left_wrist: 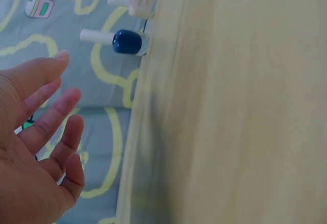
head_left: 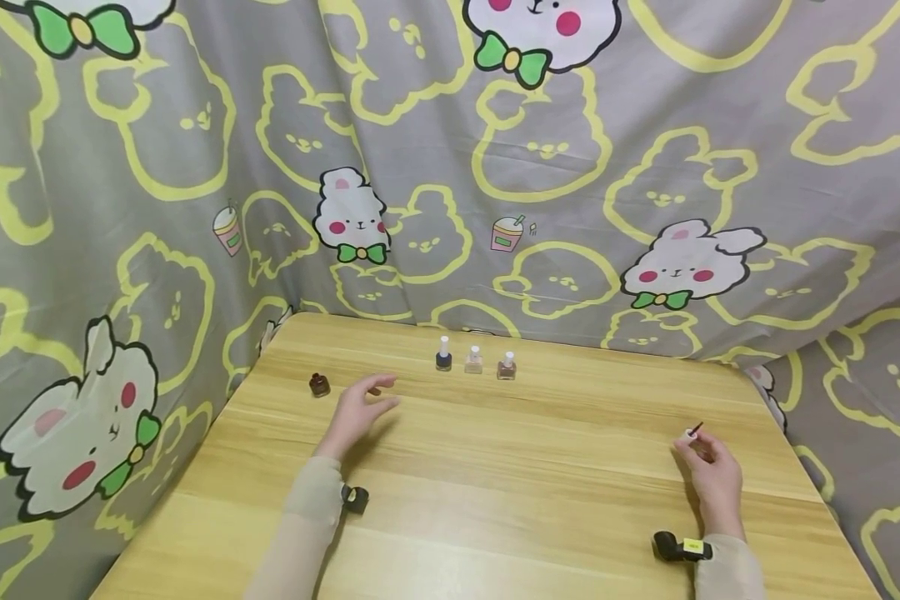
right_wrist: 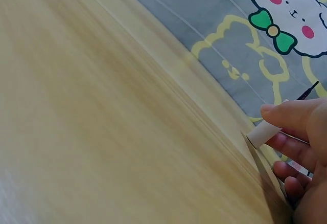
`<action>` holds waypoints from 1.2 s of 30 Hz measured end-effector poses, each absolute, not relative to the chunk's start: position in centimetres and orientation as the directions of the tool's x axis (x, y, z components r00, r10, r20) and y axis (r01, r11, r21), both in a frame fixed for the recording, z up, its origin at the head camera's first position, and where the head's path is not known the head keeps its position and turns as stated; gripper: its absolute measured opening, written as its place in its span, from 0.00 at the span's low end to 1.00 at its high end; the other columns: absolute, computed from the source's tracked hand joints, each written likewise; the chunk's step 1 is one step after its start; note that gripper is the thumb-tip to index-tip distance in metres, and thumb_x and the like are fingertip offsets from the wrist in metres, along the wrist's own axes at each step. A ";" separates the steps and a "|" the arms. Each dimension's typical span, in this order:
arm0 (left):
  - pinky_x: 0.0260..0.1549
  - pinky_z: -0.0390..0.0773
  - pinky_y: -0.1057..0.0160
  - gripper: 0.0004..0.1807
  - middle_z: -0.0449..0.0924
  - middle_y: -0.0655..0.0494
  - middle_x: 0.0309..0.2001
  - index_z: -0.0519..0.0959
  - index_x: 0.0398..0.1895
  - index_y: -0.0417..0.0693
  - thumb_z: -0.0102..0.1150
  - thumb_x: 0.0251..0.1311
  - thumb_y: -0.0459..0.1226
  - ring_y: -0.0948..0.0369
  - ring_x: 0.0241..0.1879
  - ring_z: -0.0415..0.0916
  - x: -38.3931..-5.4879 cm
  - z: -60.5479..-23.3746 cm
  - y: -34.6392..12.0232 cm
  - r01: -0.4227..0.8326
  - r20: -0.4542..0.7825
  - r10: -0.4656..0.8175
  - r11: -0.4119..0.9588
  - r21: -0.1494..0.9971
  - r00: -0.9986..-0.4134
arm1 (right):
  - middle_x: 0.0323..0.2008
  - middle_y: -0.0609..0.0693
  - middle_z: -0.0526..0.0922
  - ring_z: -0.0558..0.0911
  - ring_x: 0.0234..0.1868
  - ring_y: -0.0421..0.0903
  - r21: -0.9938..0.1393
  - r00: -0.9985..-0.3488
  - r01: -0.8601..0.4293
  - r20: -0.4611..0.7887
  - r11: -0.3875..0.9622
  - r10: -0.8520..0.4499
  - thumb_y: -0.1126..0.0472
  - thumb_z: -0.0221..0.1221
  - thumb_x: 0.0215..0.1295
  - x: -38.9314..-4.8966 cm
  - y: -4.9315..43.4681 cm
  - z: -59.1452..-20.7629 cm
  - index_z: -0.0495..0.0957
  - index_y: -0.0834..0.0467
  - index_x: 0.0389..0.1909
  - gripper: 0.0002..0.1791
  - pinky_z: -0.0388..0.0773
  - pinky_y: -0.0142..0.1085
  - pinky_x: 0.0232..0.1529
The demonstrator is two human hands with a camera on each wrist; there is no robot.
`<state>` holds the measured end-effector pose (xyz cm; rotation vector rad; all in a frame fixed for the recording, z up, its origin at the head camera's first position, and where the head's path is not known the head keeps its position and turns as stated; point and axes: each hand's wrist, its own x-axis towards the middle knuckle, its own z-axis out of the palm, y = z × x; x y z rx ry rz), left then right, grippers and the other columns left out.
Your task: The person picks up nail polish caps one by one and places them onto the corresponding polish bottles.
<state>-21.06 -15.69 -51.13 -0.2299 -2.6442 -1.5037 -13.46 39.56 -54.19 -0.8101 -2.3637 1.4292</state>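
Over the right part of the table, my right hand (head_left: 712, 475) pinches a white nail polish cap (right_wrist: 264, 132) between thumb and fingers. Its dark brush (head_left: 696, 428) points up and away from the palm. My left hand (head_left: 358, 410) holds nothing, its fingers loosely bent above the table. To the left of that hand stands an uncapped dark brown nail polish bottle (head_left: 319, 384). Farther back are three capped bottles in a row: a dark blue one (head_left: 443, 360), a pale one (head_left: 473, 362) and a brownish-pink one (head_left: 506, 367). The left wrist view shows the dark blue bottle beyond the fingertips.
The wooden table (head_left: 495, 467) reaches back to a grey curtain (head_left: 435, 167) with yellow outlines and white cartoon animals. This curtain also hangs along the left and right sides. A black wrist camera (head_left: 356, 499) is strapped to the left sleeve, another black camera (head_left: 675, 547) to the right.
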 end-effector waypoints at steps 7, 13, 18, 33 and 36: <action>0.53 0.75 0.48 0.23 0.81 0.46 0.54 0.77 0.58 0.45 0.66 0.58 0.38 0.46 0.52 0.75 -19.8 -51.1 -17.3 0.157 0.144 0.064 0.474 0.866 -0.987 | 0.25 0.15 0.68 0.67 0.33 0.20 -0.871 -0.803 0.335 -0.064 0.360 0.592 0.52 0.63 0.64 -13.4 39.5 -54.2 0.74 0.60 0.59 0.26 0.64 0.20 0.40; 0.51 0.76 0.53 0.24 0.82 0.46 0.53 0.77 0.58 0.47 0.66 0.58 0.40 0.48 0.51 0.76 -19.4 -51.3 -18.3 0.142 0.135 0.048 0.459 0.877 -0.990 | 0.22 0.14 0.69 0.68 0.31 0.18 -0.878 -0.788 0.330 -0.054 0.346 0.614 0.53 0.63 0.63 -13.5 39.5 -54.2 0.77 0.58 0.54 0.21 0.64 0.18 0.39; 0.48 0.76 0.58 0.22 0.82 0.47 0.52 0.77 0.58 0.47 0.65 0.59 0.40 0.51 0.49 0.76 -19.1 -51.1 -19.0 0.125 0.137 0.007 0.468 0.875 -0.990 | 0.23 0.16 0.69 0.68 0.32 0.19 -0.879 -0.787 0.334 -0.063 0.339 0.613 0.51 0.63 0.63 -13.5 39.5 -54.1 0.78 0.56 0.51 0.19 0.64 0.17 0.38; 0.42 0.74 0.68 0.22 0.82 0.48 0.54 0.77 0.57 0.47 0.63 0.62 0.44 0.57 0.47 0.74 -18.5 -50.7 -21.4 0.062 0.125 -0.099 0.481 0.875 -0.987 | 0.25 0.20 0.74 0.72 0.32 0.23 -0.943 -0.763 0.291 -0.126 0.164 0.634 0.56 0.65 0.62 -12.9 39.2 -53.6 0.80 0.46 0.43 0.09 0.68 0.15 0.34; 0.41 0.74 0.70 0.20 0.82 0.47 0.53 0.79 0.55 0.46 0.64 0.62 0.42 0.62 0.45 0.74 -18.5 -50.8 -22.0 0.056 0.135 -0.138 0.469 0.882 -0.981 | 0.26 0.20 0.74 0.72 0.33 0.22 -0.943 -0.769 0.294 -0.136 0.156 0.625 0.55 0.65 0.62 -13.0 39.0 -53.4 0.80 0.45 0.44 0.10 0.68 0.15 0.35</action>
